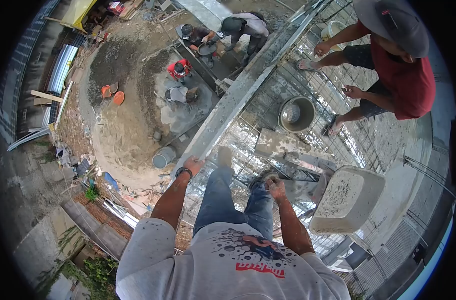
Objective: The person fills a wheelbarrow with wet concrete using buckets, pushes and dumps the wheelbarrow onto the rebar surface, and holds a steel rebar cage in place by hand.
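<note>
My left hand (193, 164), with a dark band at its wrist, hangs beside my left thigh near the long concrete beam (223, 117). Its fingers look loosely apart, with nothing seen in them. My right hand (275, 188), dusted with cement, is by my right knee with its fingers curled in; no object shows in it. Right of that hand stands a cement-caked wheelbarrow tray (348, 200) with a little wet mix inside. Ahead lies a mortar-smeared board (280, 145) on the steel mesh (248, 135), and a large bucket (296, 114) stands beyond it.
At right a co-worker in a red shirt (408, 85) stands on the mesh near a pale bucket (334, 31). Below the beam, several workers are on the ground, one holding a round pan (207, 48). A grey bucket (164, 157) and orange basins (119, 97) are down there. The beam's edge drops off.
</note>
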Motion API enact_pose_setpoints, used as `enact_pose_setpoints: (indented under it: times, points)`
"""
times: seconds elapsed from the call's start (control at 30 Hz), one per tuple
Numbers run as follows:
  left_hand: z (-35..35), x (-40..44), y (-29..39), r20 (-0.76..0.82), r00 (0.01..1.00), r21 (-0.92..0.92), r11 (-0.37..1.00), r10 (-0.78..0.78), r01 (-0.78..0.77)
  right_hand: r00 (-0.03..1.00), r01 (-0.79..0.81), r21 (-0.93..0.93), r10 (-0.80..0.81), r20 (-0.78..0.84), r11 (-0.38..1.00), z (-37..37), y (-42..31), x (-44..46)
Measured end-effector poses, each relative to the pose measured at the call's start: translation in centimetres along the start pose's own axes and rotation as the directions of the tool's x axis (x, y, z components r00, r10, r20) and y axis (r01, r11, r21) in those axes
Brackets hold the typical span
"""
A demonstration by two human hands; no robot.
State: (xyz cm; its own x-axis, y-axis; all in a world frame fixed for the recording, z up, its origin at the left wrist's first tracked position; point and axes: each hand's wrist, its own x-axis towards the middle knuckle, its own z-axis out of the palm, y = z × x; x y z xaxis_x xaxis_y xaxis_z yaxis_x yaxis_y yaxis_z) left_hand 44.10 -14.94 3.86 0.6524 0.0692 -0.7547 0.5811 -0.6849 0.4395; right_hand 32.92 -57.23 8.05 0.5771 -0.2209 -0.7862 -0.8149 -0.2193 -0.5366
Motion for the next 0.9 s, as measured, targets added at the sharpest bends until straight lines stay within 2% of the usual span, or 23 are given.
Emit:
enact_pose_setpoints:
  times: [0.13,0.23,0.33,0.37,0.47,0.53,0.67,0.77,0.83,0.87,0.9]
  points:
    - [3.2,0.1,-2.5,0.026,0.999,0.038,0.999,-0.028,0.027,0.999,0.024,0.072,-0.021,-0.047,0.997,-0.1,0.9,0.7]
    - [5.1,-1.3,-1.6,0.108,0.992,-0.05,0.997,-0.057,0.063,0.999,-0.047,0.098,0.046,0.006,0.994,-1.1,0.5,-0.8]
    - [6.2,-2.3,0.1,0.163,0.983,-0.011,0.996,-0.084,0.087,0.979,-0.205,0.217,0.201,0.039,0.954,-1.6,1.9,-1.0]
    - [6.8,-2.4,0.5,0.181,0.98,-0.012,0.997,-0.078,0.082,0.974,-0.225,0.17,0.223,0.033,0.959,-1.8,2.6,-1.0]
    - [10.7,-0.6,-2.0,0.064,0.998,-0.005,1.0,0.017,-0.017,0.963,-0.269,0.064,0.269,0.008,0.961,-2.3,2.0,-1.8]
    - [10.1,-1.4,0.1,0.09,0.995,-0.049,0.998,-0.032,0.037,0.961,-0.277,0.045,0.277,0.012,0.96,-2.7,3.4,-1.1]
    - [8.9,-4.3,4.7,0.033,0.999,-0.086,0.996,-0.032,0.035,0.979,-0.172,-0.132,0.185,0.09,0.976,-4.5,5.5,1.3]
    - [10.4,-4.5,4.1,-0.025,1.0,-0.119,0.993,-0.019,0.016,0.999,0.021,-0.27,-0.008,0.049,0.963,-5.9,7.0,3.1]
    - [12.3,-3.5,3.3,0.007,0.999,-0.203,0.978,-0.049,0.05,0.994,0.003,-0.29,0.027,0.102,0.957,-8.3,3.4,1.6]
    - [13.0,-3.2,3.4,0.014,0.999,-0.174,0.984,-0.03,0.032,0.992,-0.01,-0.301,0.049,0.12,0.953,-9.5,1.8,1.2]
    - [13.2,-3.5,5.2,0.055,0.997,-0.214,0.975,-0.045,0.055,0.997,0.021,-0.332,0.003,0.073,0.943,-10.3,1.2,1.3]
